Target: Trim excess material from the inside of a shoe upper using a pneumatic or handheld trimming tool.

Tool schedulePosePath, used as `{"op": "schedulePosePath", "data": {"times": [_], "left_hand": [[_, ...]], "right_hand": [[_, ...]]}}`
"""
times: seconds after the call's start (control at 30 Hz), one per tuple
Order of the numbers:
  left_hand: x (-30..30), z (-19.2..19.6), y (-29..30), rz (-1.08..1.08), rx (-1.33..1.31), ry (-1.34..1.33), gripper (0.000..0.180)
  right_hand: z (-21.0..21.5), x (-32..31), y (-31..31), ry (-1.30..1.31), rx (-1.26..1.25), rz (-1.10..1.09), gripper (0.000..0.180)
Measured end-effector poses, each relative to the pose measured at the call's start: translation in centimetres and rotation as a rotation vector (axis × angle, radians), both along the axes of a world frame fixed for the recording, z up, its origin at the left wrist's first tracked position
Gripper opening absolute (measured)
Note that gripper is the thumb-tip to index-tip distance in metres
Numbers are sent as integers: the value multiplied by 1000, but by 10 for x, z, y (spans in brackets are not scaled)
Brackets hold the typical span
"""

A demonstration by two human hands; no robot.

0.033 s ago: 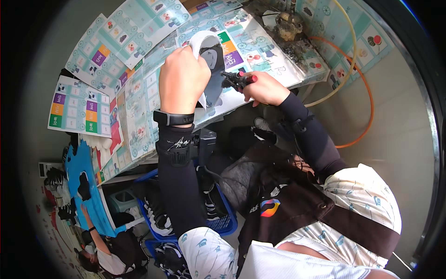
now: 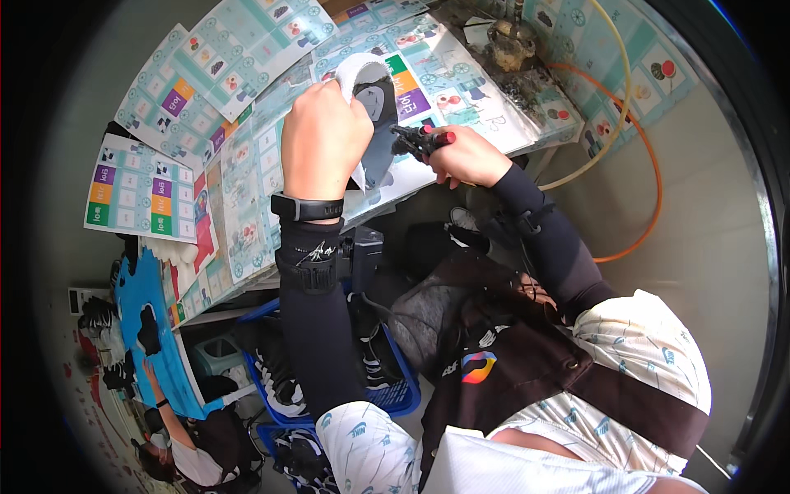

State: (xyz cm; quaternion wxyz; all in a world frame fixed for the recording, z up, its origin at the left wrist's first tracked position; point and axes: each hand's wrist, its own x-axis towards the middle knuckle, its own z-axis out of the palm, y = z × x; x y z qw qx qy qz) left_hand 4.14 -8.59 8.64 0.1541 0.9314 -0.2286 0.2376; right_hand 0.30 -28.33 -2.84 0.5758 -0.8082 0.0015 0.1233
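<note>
My left hand (image 2: 327, 136) is closed around the white, curled rim of a shoe sole (image 2: 380, 123), held over the near part of the covered table. The sole's dark grey inner face is turned toward my right hand. To its right, my right hand (image 2: 471, 156) grips a small black tool with red ends, which looks like a spray gun (image 2: 420, 144). The tool's tip points left at the sole, with a small gap between them. My fingers hide part of both things.
Printed paper sheets (image 2: 263, 49) cover the table (image 2: 263, 206). A crusted metal pot (image 2: 512, 45) stands at the back right, by an orange hose (image 2: 654, 165) and a yellow one. Below are blue baskets (image 2: 403, 403) of shoes. Another person (image 2: 193, 457) works at a blue-covered table, lower left.
</note>
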Motion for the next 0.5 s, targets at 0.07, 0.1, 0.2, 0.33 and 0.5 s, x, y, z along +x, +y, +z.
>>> {"op": "schedulePosePath", "data": {"times": [0.07,0.1,0.2,0.33,0.5], "left_hand": [[0,-3,-2,-13,-14,28,27],[0,-5,-2,-15,-8,32,27],[-2,-6,6,-16,-4,4,27],[-3,-6,0,4,32,-1,27],[-1,-15,4,-15,-9,-35,35]], "right_hand": [[0,0,-1,27,-18,-8,22],[-1,-2,-1,-8,-78,21,22],[-1,-3,7,-22,-129,53,24],[-11,1,1,-293,-271,-52,26],[-5,-2,2,-176,-243,5,27]]}}
